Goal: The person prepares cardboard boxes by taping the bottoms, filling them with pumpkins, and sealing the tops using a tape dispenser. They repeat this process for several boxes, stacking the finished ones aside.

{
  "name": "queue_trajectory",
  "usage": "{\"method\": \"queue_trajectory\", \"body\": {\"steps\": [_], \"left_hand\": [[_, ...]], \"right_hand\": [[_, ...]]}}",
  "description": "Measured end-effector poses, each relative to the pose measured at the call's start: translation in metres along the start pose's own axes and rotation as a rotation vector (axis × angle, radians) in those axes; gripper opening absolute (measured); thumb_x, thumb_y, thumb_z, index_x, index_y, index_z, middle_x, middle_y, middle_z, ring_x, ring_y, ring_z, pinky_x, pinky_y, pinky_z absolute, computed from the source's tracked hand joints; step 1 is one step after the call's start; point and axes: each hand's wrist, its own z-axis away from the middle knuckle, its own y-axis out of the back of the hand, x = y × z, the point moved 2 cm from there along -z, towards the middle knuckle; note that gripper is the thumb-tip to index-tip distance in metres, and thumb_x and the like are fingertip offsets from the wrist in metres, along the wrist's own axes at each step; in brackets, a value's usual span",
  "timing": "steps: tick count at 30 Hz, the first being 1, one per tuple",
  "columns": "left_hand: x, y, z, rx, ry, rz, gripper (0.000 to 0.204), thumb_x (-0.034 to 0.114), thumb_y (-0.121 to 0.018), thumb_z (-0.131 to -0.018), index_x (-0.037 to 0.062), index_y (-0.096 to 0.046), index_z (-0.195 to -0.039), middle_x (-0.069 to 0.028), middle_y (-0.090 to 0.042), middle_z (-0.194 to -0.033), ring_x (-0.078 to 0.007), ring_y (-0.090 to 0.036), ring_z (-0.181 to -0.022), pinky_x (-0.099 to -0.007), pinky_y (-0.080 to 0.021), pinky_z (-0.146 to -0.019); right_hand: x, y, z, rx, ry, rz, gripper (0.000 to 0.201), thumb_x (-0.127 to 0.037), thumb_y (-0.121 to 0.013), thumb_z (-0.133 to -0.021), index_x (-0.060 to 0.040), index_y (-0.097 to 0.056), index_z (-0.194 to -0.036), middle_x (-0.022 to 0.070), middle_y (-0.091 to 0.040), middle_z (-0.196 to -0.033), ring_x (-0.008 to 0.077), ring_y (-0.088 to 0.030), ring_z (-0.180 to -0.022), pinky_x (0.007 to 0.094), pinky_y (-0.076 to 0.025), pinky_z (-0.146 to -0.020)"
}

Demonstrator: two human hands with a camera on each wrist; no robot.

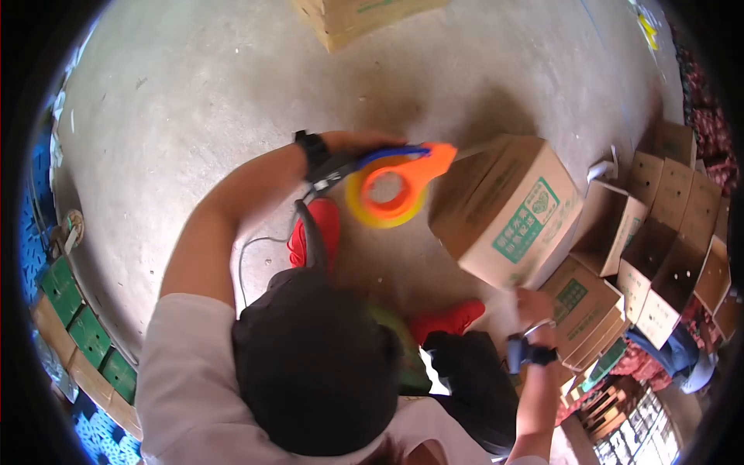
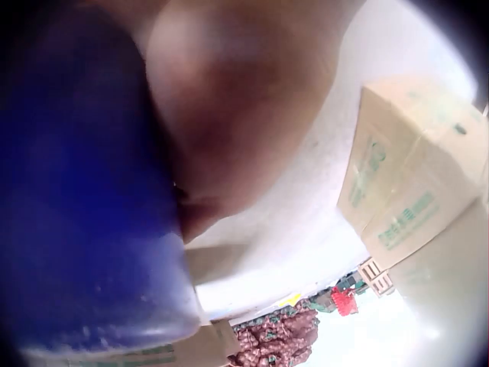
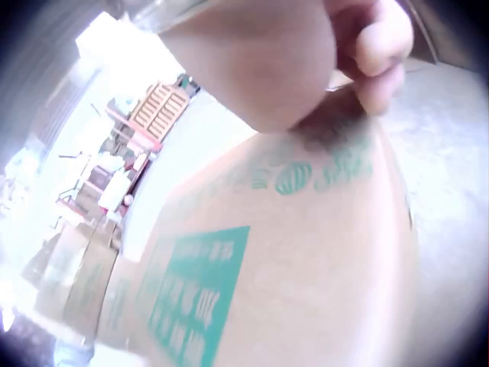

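Observation:
My left hand [image 1: 358, 141] grips an orange and blue tape dispenser [image 1: 439, 161] loaded with a yellowish roll of tape. Its blue part [image 2: 84, 191] fills the left side of the left wrist view, right beside the palm. A brown cardboard box [image 1: 511, 225] with green print stands tilted on the floor, to the right of the dispenser. At the box's near corner my right hand [image 1: 535, 308] holds on with curled fingers [image 3: 384, 47]. The same box's printed side [image 3: 313, 260] spreads below that hand in the right wrist view.
Several open cardboard boxes [image 1: 655, 248] are stacked at the right, with a flattened-looking pile of cartons [image 1: 577, 310] nearer. Another box [image 1: 372, 19] sits at the far edge. Green crates [image 1: 89, 333] line the left. Red mesh sacks [image 1: 701, 116] stand far right.

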Motion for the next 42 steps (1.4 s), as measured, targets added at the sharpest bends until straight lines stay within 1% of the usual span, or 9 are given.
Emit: {"method": "queue_trajectory", "body": {"steps": [6,12,21,23,27,31,35,40,42], "left_hand": [[0.043,-0.052,-0.046,0.117,-0.1,-0.346,0.046,0.044,-0.048,-0.088,0.0048,-0.056,-0.112,-0.0048,-0.062,-0.104,-0.0097,-0.06,-0.087,-0.0238,-0.049,-0.077],[-0.043,-0.077,0.024,0.008,0.043,0.049,0.047,0.038,-0.048,-0.09,0.0029,-0.051,-0.12,-0.0074,-0.054,-0.118,-0.012,-0.053,-0.104,-0.0268,-0.041,-0.093],[-0.059,-0.145,-0.039,-0.268,0.582,-1.136,0.039,0.037,-0.053,-0.08,0.0049,-0.065,-0.097,-0.0092,-0.066,-0.082,-0.0194,-0.061,-0.083,-0.0346,-0.048,-0.074],[-0.079,-0.194,-0.027,-0.403,0.315,-1.93,0.036,0.036,-0.056,-0.073,0.0045,-0.067,-0.087,-0.0137,-0.065,-0.082,-0.0259,-0.062,-0.084,-0.0375,-0.048,-0.074],[-0.026,-0.162,0.022,0.084,0.127,-1.665,0.047,0.045,-0.051,-0.078,0.0,-0.065,-0.082,-0.0208,-0.062,-0.079,-0.0355,-0.061,-0.076,-0.0426,-0.047,-0.069],[0.057,-0.178,0.088,0.099,-0.004,-1.659,0.042,0.041,-0.052,-0.08,0.0002,-0.064,-0.081,-0.0196,-0.061,-0.072,-0.033,-0.06,-0.066,-0.0384,-0.046,-0.061],[0.077,-0.239,0.087,0.087,-0.416,-1.476,0.042,0.04,-0.052,-0.082,-0.0005,-0.063,-0.081,-0.0205,-0.059,-0.069,-0.0339,-0.059,-0.064,-0.0399,-0.045,-0.057],[0.048,-0.272,0.055,0.111,-0.409,-1.565,0.042,0.04,-0.052,-0.083,-0.001,-0.062,-0.08,-0.0221,-0.059,-0.069,-0.0357,-0.059,-0.064,-0.0405,-0.045,-0.058],[0.048,-0.272,0.055,0.118,-0.4,-1.62,0.044,0.041,-0.053,-0.082,-0.0017,-0.062,-0.08,-0.0228,-0.058,-0.067,-0.0354,-0.059,-0.061,-0.0407,-0.045,-0.058]], "right_hand": [[-0.136,0.071,-0.008,1.083,0.082,-0.144,0.072,-0.035,-0.071,-0.062,-0.0249,-0.042,-0.127,0.018,-0.024,-0.139,0.0414,-0.019,-0.128,0.0648,-0.018,-0.095],[-0.128,0.113,-0.036,1.144,-0.159,-0.44,0.067,-0.033,-0.071,-0.062,-0.0283,-0.045,-0.124,0.0155,-0.021,-0.142,0.0382,-0.013,-0.131,0.0674,-0.012,-0.096],[-0.133,0.124,-0.04,1.105,-0.207,-0.373,0.046,-0.044,-0.061,-0.071,-0.0265,-0.054,-0.113,0.0116,-0.021,-0.142,0.0392,-0.011,-0.131,0.071,-0.007,-0.094],[-0.134,0.121,-0.038,1.158,-0.16,-0.378,0.039,-0.041,-0.061,-0.072,-0.0224,-0.059,-0.106,0.0103,-0.029,-0.139,0.0393,-0.015,-0.13,0.0713,-0.007,-0.094],[-0.147,0.066,-0.002,1.095,0.145,-0.278,0.034,-0.036,-0.062,-0.071,-0.0171,-0.062,-0.1,0.0113,-0.043,-0.129,0.037,-0.026,-0.128,0.0645,-0.009,-0.099],[-0.146,0.022,0.022,1.112,0.426,-1.275,0.041,-0.037,-0.057,-0.079,-0.0105,-0.057,-0.111,0.0102,-0.05,-0.121,0.0291,-0.041,-0.119,0.0497,-0.025,-0.1],[-0.128,0.04,0.033,0.074,0.881,-2.606,0.06,-0.049,-0.03,-0.091,0.0,-0.044,-0.123,0.0129,-0.054,-0.116,0.0221,-0.053,-0.1,0.0339,-0.04,-0.086],[-0.112,0.029,0.013,0.508,0.79,-2.576,0.037,-0.029,-0.04,-0.092,0.0006,-0.055,-0.108,0.0096,-0.062,-0.094,0.0182,-0.059,-0.081,0.0291,-0.046,-0.068],[-0.08,0.03,0.021,0.846,0.282,-2.124,0.023,-0.019,-0.052,-0.087,0.001,-0.063,-0.091,0.0028,-0.061,-0.075,0.009,-0.052,-0.061,0.0229,-0.041,-0.054]]}}
